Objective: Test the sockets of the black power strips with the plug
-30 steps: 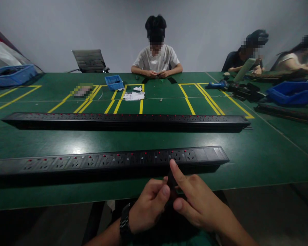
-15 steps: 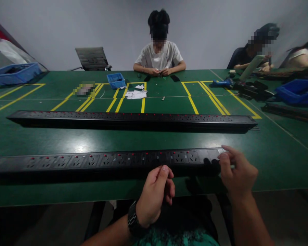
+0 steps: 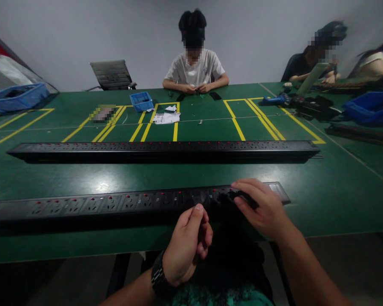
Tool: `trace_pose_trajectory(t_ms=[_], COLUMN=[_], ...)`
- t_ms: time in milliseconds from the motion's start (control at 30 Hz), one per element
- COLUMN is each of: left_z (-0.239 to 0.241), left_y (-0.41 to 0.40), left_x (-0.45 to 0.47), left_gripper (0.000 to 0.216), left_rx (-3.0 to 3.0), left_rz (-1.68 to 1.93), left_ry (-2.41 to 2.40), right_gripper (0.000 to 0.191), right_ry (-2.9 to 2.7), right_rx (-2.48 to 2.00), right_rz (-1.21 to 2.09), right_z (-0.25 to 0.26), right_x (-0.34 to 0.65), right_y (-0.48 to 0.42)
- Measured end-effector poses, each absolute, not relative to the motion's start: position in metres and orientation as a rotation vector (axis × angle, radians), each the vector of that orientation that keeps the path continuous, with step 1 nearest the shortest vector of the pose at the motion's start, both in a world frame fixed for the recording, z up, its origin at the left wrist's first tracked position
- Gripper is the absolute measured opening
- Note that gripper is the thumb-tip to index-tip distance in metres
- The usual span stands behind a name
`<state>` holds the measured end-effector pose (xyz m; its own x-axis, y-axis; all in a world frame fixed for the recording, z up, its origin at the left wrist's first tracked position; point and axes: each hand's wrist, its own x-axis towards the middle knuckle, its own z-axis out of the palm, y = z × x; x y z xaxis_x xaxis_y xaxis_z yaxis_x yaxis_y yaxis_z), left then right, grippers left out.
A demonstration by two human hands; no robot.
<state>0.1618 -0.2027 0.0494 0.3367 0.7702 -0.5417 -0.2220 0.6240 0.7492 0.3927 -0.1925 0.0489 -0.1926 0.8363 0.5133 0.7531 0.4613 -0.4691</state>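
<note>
A long black socket strip (image 3: 115, 203) with red-dotted outlets lies across the green table (image 3: 332, 195) right before me. My right hand (image 3: 258, 208) rests on the strip's right part, fingers curled and pinched over a small dark piece at one of the outlets. My left hand (image 3: 187, 246), with a dark watch on its wrist, hovers at the table's near edge just below the strip, fingers loosely curled with the thumb up, touching nothing I can see. A second, longer black strip (image 3: 166, 149) lies parallel behind the first.
A person in a white shirt (image 3: 194, 70) sits at the far side with a small blue bin (image 3: 141, 101) and white papers (image 3: 166, 117) nearby. Two more people (image 3: 309, 63) work at the right by a blue tray (image 3: 370, 108) and dark tools (image 3: 309, 108). Another blue bin (image 3: 17, 95) at far left.
A second ago both hands held a small dark piece together below the strip. My right hand went to the strip's right end, then slid left along it; my left hand stayed low.
</note>
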Motion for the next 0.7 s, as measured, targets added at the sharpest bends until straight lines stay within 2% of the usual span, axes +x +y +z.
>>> trace_pose_trajectory(t_ms=[100,267,500,700], left_z=[0.048,0.043,0.046,0.048], left_y=[-0.204,-0.206,-0.203,-0.202], left_x=[0.163,0.165,0.168,0.167], left_gripper=[0.062,0.061,0.059,0.053], left_rx=[0.634,0.625,0.641,0.656], left_rz=[0.707,0.727,0.697,0.706], left_ry=[1.048,1.064,1.025,0.99], right_gripper=[0.041,0.045,0.038,0.033], right_ry=[-2.18,-2.27,-2.209,-2.301], right_rx=[-1.047,-0.83,-0.833,-0.827], right_rz=[0.465,0.647,0.62,0.446], right_z=[0.064,0.066,0.058,0.056], right_x=[0.367,0.349,0.35,0.351], right_y=[-0.176,-0.15,-0.151,-0.152])
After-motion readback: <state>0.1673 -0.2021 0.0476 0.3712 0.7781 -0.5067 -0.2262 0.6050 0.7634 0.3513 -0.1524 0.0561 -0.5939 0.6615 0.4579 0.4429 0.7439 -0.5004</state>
